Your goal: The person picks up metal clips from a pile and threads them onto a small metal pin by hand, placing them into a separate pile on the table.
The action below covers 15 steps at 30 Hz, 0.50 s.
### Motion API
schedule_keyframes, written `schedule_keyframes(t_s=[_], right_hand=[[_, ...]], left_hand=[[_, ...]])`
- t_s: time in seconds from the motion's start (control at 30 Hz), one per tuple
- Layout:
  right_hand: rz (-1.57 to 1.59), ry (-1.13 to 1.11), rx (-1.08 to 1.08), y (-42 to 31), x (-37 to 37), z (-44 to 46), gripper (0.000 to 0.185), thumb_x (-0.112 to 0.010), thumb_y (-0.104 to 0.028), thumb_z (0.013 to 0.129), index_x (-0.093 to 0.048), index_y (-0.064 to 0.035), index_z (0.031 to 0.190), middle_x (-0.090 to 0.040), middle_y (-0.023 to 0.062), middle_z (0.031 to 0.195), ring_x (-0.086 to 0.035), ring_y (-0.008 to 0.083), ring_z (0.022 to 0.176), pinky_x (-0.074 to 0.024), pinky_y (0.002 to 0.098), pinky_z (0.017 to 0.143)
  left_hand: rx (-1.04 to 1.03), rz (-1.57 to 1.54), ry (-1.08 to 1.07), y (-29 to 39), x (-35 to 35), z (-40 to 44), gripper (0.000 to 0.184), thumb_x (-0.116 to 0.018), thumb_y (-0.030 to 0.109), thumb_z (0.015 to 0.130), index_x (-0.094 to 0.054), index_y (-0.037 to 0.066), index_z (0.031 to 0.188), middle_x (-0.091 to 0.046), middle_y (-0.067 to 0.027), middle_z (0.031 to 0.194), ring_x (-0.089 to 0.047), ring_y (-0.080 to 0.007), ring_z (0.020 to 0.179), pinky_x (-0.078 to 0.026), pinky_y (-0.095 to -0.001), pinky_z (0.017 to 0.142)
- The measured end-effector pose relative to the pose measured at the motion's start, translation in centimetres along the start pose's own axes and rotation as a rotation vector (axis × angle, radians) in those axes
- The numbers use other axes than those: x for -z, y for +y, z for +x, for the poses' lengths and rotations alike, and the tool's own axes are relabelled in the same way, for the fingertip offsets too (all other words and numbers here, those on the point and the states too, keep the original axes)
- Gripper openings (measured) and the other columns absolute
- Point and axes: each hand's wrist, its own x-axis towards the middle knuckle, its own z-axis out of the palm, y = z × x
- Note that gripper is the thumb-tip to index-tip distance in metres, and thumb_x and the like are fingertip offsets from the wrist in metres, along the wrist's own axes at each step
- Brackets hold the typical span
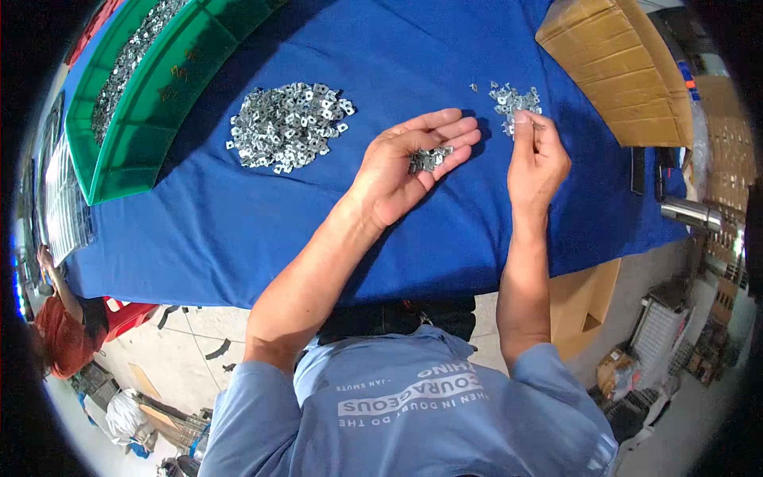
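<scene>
Palm up over the blue cloth, my left hand (409, 163) cups several small metal pieces (430, 158) in its palm, fingers stretched and thumb over them. My right hand (536, 163) is raised at the right with thumb and forefinger pinched together; whatever lies between the fingertips is too small to make out. Just beyond those fingertips is a small pile of metal pieces (515, 102). A larger pile of similar metal pieces (288, 127) rests on the cloth to the left of my left hand.
A green bin (151, 103) full of small metal parts stands at the upper left. The blue cloth (199, 246) covers the table. At the upper right is a cardboard box (616, 71). Another person (67, 330) is at the far left edge.
</scene>
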Motion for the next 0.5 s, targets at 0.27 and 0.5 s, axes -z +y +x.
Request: schedule_keyframes(t_s=[0.27, 0.5], right_hand=[[0.271, -0.226, 0.402, -2.5, -0.4, -1.4, 0.004, -0.066, -0.003, 0.089, -0.067, -0.0002, 0.087, -0.061, 0.0065, 0.067, -0.054, 0.0130, 0.052, -0.0405, 0.0281, 0.047], [0.205, -0.294, 0.439, -2.5, -0.5, -1.5, 0.003, -0.067, -0.002, 0.087, -0.066, -0.0008, 0.089, -0.060, 0.0085, 0.067, -0.057, 0.0183, 0.052, -0.0425, 0.0311, 0.047]], left_hand=[[-0.034, -0.187, -0.084, 0.1, 0.8, 0.1, 0.053, -0.041, -0.006, 0.085, -0.039, -0.011, 0.138, -0.045, -0.0268, 0.143, -0.047, -0.0365, 0.133, -0.041, -0.0452, 0.111], [-0.051, -0.118, -0.077, -0.2, 0.8, 0.1, 0.053, -0.039, -0.005, 0.087, -0.040, -0.008, 0.140, -0.046, -0.0243, 0.144, -0.047, -0.0341, 0.133, -0.042, -0.0428, 0.109]])
